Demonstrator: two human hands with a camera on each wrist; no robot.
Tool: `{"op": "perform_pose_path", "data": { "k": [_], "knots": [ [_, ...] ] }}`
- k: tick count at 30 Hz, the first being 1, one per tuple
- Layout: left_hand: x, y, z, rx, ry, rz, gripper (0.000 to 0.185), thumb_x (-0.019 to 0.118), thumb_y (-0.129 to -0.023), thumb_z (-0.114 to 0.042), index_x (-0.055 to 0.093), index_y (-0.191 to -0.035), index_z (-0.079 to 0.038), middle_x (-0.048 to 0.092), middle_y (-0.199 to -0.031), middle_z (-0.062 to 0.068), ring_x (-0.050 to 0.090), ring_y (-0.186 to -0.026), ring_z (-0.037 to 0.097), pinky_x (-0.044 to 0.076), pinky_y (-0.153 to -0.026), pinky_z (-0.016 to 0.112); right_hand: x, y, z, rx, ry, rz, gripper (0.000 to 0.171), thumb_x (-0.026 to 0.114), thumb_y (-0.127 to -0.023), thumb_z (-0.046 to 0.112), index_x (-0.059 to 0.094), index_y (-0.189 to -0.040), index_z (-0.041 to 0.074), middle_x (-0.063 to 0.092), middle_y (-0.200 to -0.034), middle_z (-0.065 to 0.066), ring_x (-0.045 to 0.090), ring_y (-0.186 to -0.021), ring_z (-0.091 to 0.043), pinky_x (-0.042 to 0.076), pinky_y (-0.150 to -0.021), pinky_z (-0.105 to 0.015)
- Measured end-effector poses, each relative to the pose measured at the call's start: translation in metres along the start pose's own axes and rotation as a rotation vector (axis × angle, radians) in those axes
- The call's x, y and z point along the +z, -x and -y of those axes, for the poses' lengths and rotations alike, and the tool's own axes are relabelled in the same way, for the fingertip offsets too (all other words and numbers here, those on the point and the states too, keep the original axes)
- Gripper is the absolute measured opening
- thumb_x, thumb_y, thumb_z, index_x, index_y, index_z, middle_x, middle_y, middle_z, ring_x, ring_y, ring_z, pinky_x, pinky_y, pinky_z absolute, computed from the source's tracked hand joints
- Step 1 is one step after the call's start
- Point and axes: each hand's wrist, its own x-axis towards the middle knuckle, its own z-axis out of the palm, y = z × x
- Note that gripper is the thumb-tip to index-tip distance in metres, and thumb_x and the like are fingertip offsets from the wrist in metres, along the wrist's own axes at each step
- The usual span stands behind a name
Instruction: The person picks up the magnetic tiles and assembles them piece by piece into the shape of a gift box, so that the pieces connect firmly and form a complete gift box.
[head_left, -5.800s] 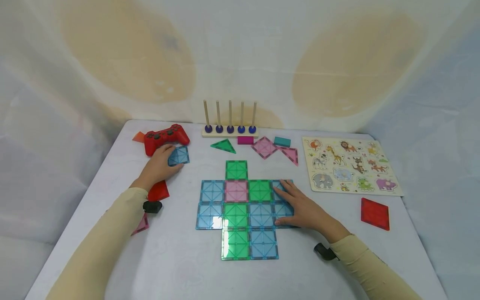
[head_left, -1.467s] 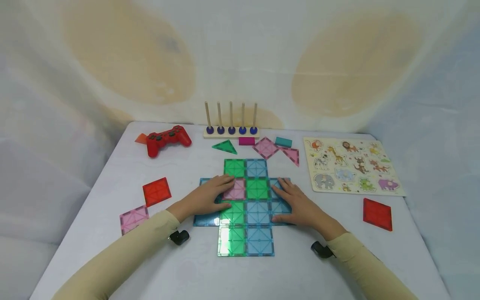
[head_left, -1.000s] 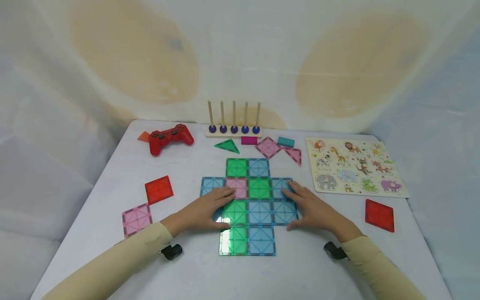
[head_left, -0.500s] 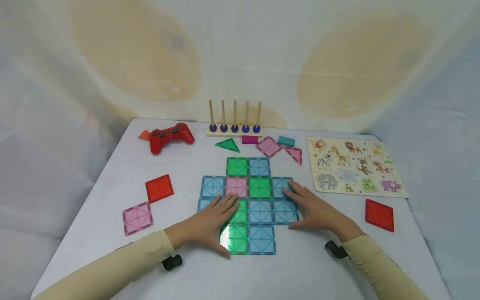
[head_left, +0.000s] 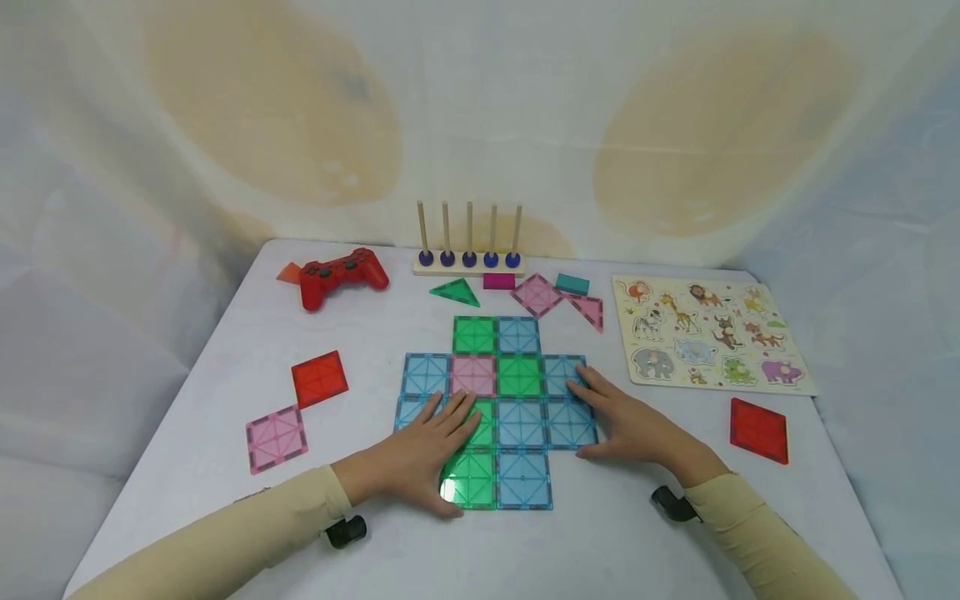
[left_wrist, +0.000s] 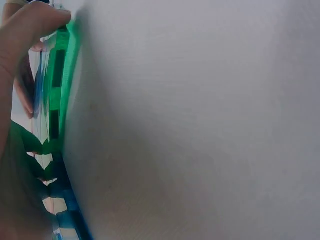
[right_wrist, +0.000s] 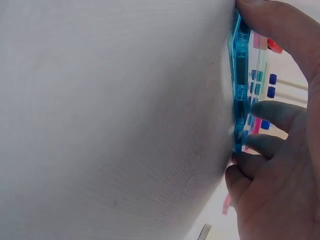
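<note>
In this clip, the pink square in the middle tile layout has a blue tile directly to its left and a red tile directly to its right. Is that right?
Not quite: a green tile, not a red one, is directly right of the pink square, as the head view shows. The blue tile is on its left.

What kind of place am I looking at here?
Probably a play or activity booth: a white table holds colored tiles and an animal puzzle board, with pale cloth behind it and on both sides.

No readable text, labels, brands, numbers or signs in any view.
</note>
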Motion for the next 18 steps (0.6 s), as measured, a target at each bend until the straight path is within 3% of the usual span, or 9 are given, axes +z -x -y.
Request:
{"op": "perform_pose_path", "data": {
  "k": [6, 12, 18],
  "knots": [
    [-0.005, 0.0, 0.003, -0.014, 0.137, 0.041, 0.117, 0.065, -0.082, -0.073, 0.018, -0.162, -0.003, 0.0, -0.17, 0.017, -0.001, -0.156, 0.036, 0.006, -0.123, 0.06, 0.0, 0.002, 0.001, -0.016, 0.004, -0.021, 0.101, 0.086, -0.079, 0.043, 0.035, -0.158, 0.007, 0.019, -0.168, -0.016, 0.024, -0.151, -0.041, 0.038, -0.113, -0.056],
    [-0.007, 0.0, 0.009, -0.018, 0.218, 0.047, 0.11, 0.064, -0.084, -0.07, 0.022, -0.162, -0.006, 0.003, -0.171, 0.013, 0.001, -0.157, 0.032, 0.006, -0.123, 0.058, 0.001, 0.0, 0.002, 0.034, 0.056, -0.059, 0.121, 0.087, -0.074, 0.053, 0.022, -0.158, -0.006, 0.022, -0.165, -0.024, 0.021, -0.151, -0.042, 0.024, -0.121, -0.054],
    [-0.013, 0.003, 0.013, -0.026, 0.33, 0.021, 0.103, 0.065, -0.087, -0.066, 0.026, -0.161, -0.005, 0.01, -0.17, 0.01, 0.007, -0.157, 0.029, 0.01, -0.124, 0.055, 0.002, -0.002, 0.004, 0.09, 0.034, -0.058, 0.128, 0.087, -0.072, 0.055, 0.016, -0.16, -0.004, 0.022, -0.164, -0.026, 0.021, -0.151, -0.045, 0.023, -0.121, -0.056]
  ]
}}
